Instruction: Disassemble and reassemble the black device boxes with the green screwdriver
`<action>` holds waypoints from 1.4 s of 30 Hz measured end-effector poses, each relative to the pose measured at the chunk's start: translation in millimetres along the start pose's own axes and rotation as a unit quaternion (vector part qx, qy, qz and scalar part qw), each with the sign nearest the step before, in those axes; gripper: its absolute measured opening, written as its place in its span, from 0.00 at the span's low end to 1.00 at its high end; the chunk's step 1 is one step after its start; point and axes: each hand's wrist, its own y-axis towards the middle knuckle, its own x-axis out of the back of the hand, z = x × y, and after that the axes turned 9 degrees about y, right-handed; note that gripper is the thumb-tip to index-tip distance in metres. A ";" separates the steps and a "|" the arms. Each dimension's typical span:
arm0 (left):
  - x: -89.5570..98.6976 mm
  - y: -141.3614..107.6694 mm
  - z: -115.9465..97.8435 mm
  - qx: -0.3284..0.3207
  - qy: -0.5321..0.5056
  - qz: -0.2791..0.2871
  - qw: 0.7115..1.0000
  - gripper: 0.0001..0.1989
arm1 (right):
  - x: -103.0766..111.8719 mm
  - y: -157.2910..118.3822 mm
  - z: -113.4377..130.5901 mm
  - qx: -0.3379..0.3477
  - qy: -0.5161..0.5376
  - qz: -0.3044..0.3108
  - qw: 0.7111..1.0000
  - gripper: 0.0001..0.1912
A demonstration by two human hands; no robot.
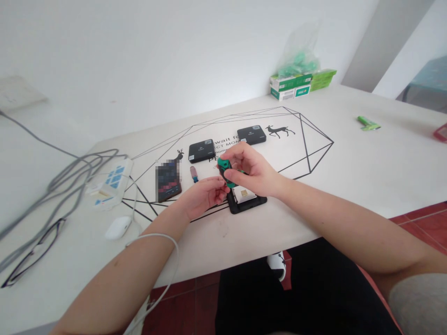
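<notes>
A small green and black tool (225,168) is held in my right hand (254,171), between the thumb and the curled fingers. Just left of it, my left hand (206,197) has its fingers bent together at the tool's lower end; whatever they pinch is too small to make out. Beneath the hands lies an opened black case (248,206) with a white part (244,194) inside. A screwdriver with a reddish handle (193,173) rests left of my hands. Two closed black boxes (201,151) (251,134) lie behind them.
At the left are a phone (169,180), a power strip (113,181), grey cables (70,179), glasses (35,251) and a white earphone case (118,227). A white cable crosses my left forearm. Green and white boxes (290,83) with a plastic bag stand at the back right, near a green packet (369,123).
</notes>
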 end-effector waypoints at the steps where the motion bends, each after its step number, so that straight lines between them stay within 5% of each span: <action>1: 0.1 -0.1 0.1 -0.003 0.001 0.000 1.000 0.09 | -0.4 0.4 -0.1 0.004 -0.012 -0.002 1.000 0.13; 8: -0.6 -0.8 -0.1 -0.011 0.009 0.004 1.000 0.09 | -2.0 -0.8 -4.0 0.015 -0.060 0.006 0.998 0.15; 15: -2.5 -2.6 -2.6 0.001 0.011 0.001 1.000 0.07 | 11.0 1.9 -11.6 0.106 -0.113 -0.168 0.973 0.18; 18: -4.2 -2.5 -2.9 0.006 0.008 -0.005 1.000 0.07 | 15.5 2.9 -11.0 0.148 -0.133 -0.193 0.961 0.20; 36: -5.2 -2.8 -3.0 0.018 -0.004 -0.014 1.000 0.05 | 4.7 -1.5 -12.0 0.171 -0.119 -0.164 0.964 0.17; 42: -6.2 -3.1 -6.1 0.040 -0.033 -0.037 0.998 0.07 | 5.6 -2.6 -9.1 0.204 -0.139 -0.111 0.963 0.17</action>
